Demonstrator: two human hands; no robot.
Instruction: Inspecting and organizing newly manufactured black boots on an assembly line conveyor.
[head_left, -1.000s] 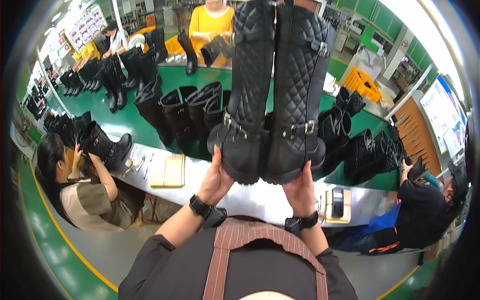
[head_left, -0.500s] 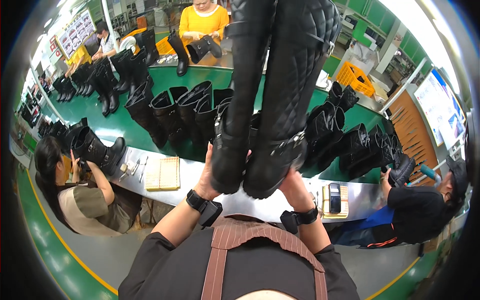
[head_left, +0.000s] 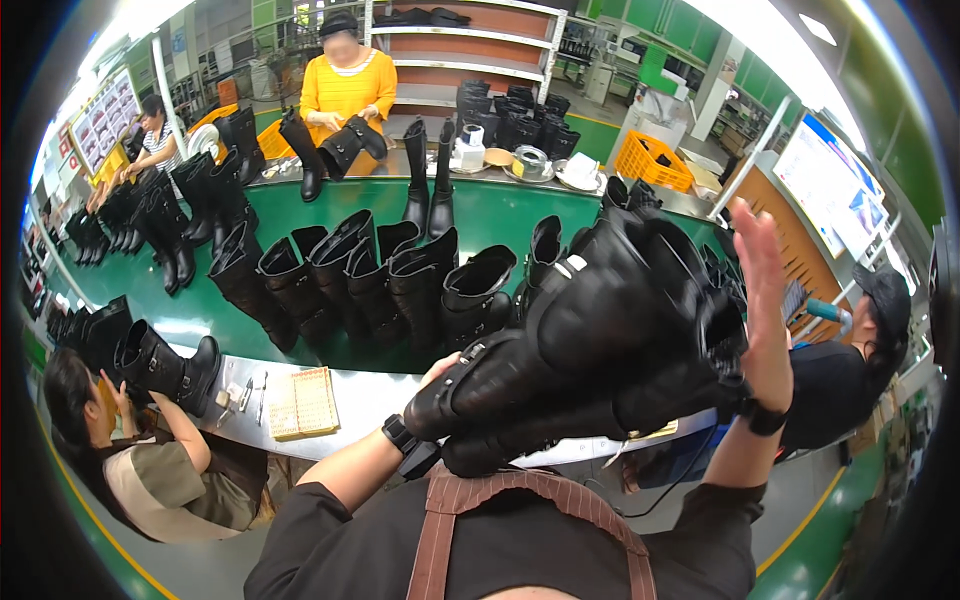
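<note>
Black, glossy, tall buckled boots (head_left: 575,350) slanted toward two o'clock; our left hand (head_left: 439,370) gripped their foot end, apparently for support, our right hand (head_left: 766,310) open beside their tops.

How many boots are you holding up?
2: an upper boot and a lower boot, partly hidden beneath it, both slanting between the left hand and right hand.

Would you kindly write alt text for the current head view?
A person's left hand holds two tall, tilted, shiny black buckled boots; the open right hand is raised beside them. More black boots stand on a green table beyond.
</note>
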